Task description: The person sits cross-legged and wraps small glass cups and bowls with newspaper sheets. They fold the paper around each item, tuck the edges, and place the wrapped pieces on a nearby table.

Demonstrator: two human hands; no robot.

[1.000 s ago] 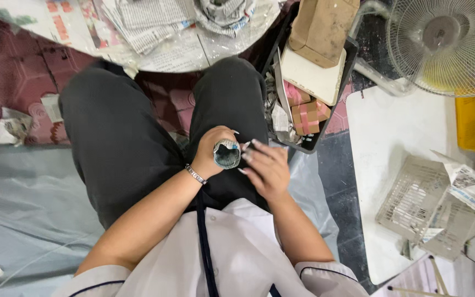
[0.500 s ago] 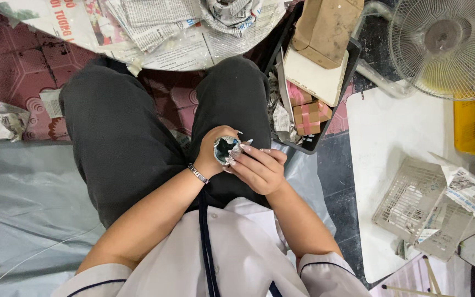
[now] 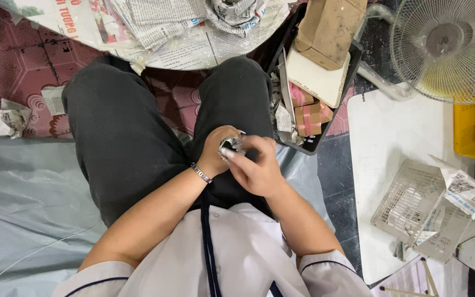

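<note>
Vs. 0.5 s ago I saw right hand (image 3: 257, 168) slid further over small shiny object (image 3: 231, 146); left hand (image 3: 215, 154) fingers cupped it. Object mostly hidden, kind unclear; right-hand grip can't tell.

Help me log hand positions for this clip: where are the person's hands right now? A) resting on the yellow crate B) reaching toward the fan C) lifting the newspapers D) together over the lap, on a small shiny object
D: the left hand and right hand meet over the lap, closed around a small shiny object, far from the fan.
</note>
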